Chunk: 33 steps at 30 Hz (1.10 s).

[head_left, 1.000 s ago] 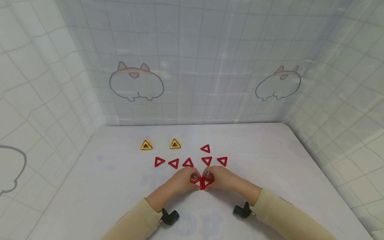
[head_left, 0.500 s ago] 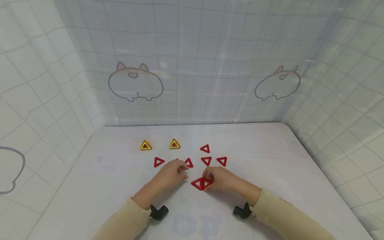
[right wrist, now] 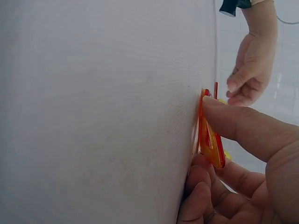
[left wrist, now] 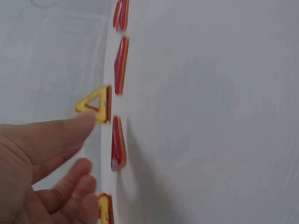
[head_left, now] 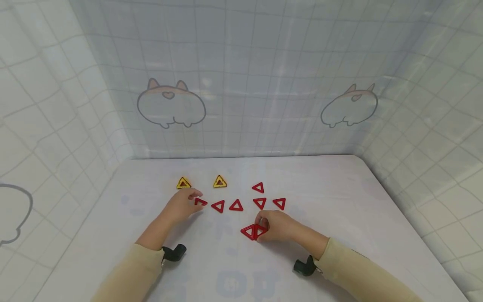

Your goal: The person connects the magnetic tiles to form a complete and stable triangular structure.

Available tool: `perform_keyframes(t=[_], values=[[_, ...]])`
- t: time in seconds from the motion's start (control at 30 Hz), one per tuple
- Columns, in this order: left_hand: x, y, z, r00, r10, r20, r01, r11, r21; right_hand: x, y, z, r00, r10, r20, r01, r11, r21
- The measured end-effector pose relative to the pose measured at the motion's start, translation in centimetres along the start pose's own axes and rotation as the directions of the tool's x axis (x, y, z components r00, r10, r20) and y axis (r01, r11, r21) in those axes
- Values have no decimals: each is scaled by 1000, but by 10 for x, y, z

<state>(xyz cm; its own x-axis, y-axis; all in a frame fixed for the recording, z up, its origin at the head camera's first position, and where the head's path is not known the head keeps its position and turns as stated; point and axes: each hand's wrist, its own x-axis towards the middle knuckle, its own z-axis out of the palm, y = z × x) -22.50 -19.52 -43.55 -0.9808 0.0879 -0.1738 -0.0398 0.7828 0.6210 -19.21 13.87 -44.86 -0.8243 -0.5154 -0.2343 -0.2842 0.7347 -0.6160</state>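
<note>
My right hand (head_left: 278, 225) pinches a red triangular tile (right wrist: 216, 149) between thumb and fingers, low over the white tabletop. That tile stands edge to edge with a second red triangle (head_left: 244, 231) on its left. My left hand (head_left: 180, 205) reaches over the leftmost red triangle (left wrist: 117, 144), which it partly covers in the head view. Thumb and fingers of that hand are spread apart, holding nothing, with the thumb tip close to the tile in the left wrist view. A yellow triangle (head_left: 183, 183) lies just behind the left hand.
Further red triangles, such as one (head_left: 236, 206) in the middle and another (head_left: 279, 203) to the right, lie in a loose row. A second yellow triangle (head_left: 219, 182) is behind them. A pale tiled-pattern curtain (head_left: 241, 84) encloses the table's back and sides.
My left hand has let go of the left tile of the joined pair and moved left and away to the leftmost red triangle. My right hand has stayed on its tile.
</note>
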Motion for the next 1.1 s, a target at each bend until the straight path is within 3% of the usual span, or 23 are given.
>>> perform_keyframes(t=[0.17, 0.33, 0.67, 1.1], values=[[4, -14, 0, 999, 0, 41, -1, 999, 33, 0, -1, 1, 1000, 4, -4, -4, 1000, 1], [7, -19, 1, 999, 17, 43, -19, 999, 47, 1, 0, 2, 1000, 7, -4, -7, 1000, 3], [10, -20, 9, 1000, -4, 13, 3, 997, 82, 1, -2, 2, 1000, 17, -5, -17, 1000, 7], [4, -17, 8, 993, -56, 100, 45, 993, 113, 2, -2, 3, 1000, 25, -2, -25, 1000, 11]])
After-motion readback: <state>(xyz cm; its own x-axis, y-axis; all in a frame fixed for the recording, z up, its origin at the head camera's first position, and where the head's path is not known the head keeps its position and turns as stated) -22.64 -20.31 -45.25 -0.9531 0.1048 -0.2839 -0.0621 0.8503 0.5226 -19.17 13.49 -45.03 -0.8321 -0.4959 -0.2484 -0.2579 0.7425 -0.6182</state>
